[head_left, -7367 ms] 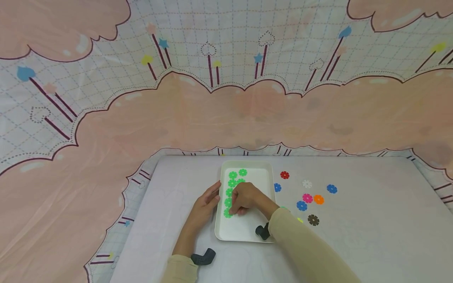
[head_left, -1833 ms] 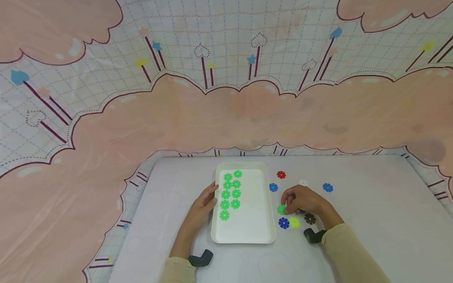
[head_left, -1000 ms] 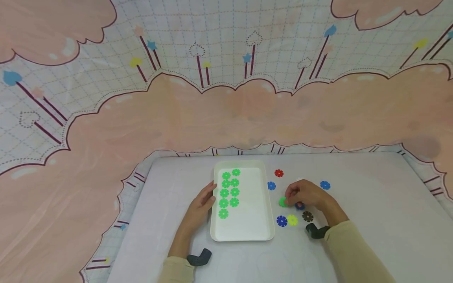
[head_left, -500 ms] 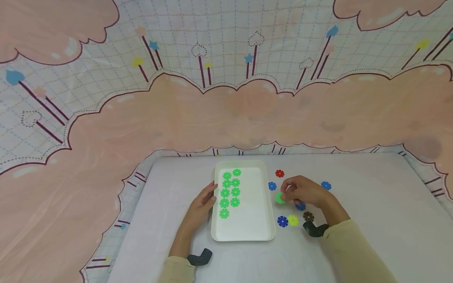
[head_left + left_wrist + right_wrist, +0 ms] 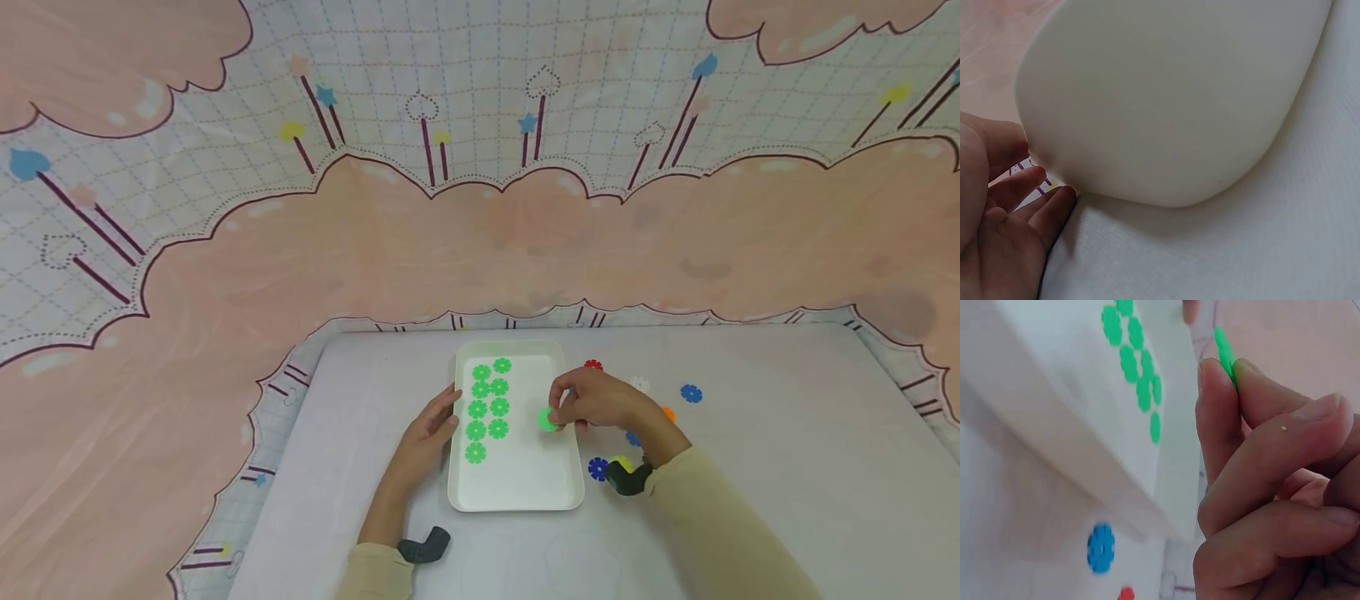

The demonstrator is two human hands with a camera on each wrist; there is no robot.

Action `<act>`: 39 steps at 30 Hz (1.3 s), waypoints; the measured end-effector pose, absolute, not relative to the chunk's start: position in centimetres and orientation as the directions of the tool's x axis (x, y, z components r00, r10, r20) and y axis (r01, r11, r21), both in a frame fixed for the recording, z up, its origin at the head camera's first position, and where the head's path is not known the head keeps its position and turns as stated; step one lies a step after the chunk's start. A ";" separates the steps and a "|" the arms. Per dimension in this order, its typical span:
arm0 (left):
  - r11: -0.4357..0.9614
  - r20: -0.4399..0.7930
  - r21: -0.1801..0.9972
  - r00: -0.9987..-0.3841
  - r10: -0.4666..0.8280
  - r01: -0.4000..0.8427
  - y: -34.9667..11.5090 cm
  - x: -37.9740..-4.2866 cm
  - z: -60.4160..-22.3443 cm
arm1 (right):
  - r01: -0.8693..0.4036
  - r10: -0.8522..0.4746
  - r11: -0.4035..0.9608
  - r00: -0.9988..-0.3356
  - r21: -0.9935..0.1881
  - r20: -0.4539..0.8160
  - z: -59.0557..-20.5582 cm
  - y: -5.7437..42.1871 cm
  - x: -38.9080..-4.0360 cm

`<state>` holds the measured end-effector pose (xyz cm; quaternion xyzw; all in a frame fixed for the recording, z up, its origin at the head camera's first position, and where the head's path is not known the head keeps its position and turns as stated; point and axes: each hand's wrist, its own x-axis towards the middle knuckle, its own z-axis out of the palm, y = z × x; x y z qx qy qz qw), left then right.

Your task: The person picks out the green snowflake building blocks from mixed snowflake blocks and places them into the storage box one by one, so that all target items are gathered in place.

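Between thumb and fingertips my right hand pinches a green notched plastic disc, held above the right part of a white tray. The right wrist view shows this disc edge-on in the fingertips. Inside the tray, similar green discs lie flat in two columns along the left side, the left column longer. My left hand rests against the tray's left edge, fingers mostly extended. In the left wrist view its fingertips touch the tray's outer side.
Right of the tray lie loose discs: red, white, blue, orange, dark blue and yellow. My right forearm crosses over some of the table. A patterned cloth hangs behind.
Earlier my right hand was over the tray's green discs, then picked up a green disc from the table on the right. It has now carried that disc left over the tray. The left hand stays put.
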<state>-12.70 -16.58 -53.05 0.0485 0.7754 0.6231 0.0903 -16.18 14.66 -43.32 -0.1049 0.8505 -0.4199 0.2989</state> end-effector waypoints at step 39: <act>0.199 -0.072 0.979 -0.977 0.199 -0.032 -16.7 -12.6 -53.1 | 0.110 -0.345 0.770 -0.757 -0.629 -0.555 -47.1 6.0 -17.4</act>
